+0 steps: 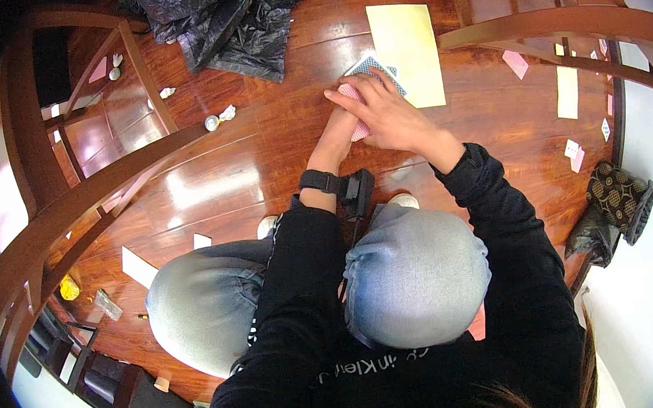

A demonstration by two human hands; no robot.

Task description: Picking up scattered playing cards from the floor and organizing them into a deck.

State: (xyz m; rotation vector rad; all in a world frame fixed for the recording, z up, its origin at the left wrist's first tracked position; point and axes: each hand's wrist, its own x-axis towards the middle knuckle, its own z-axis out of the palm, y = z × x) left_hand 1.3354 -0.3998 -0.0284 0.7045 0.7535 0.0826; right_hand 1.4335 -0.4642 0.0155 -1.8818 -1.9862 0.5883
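My left hand (341,128) holds red-backed playing cards (359,131), partly covered by the fingers of my right hand. My right hand (385,109) reaches across them, its fingertips over blue-backed playing cards (371,67). Whether those fingertips grip a blue-backed card or only lie on it, I cannot tell. Next to the blue-backed cards, and partly under them, a yellow sheet of paper (415,55) lies flat on the glossy wooden floor.
Crumpled black plastic sheeting (240,26) lies ahead. Wooden furniture frames stand at left (118,179) and right (548,24). Loose red-backed cards (516,64), a yellow paper strip (567,93), crumpled white tissue (227,114) and white paper (139,267) lie on the floor.
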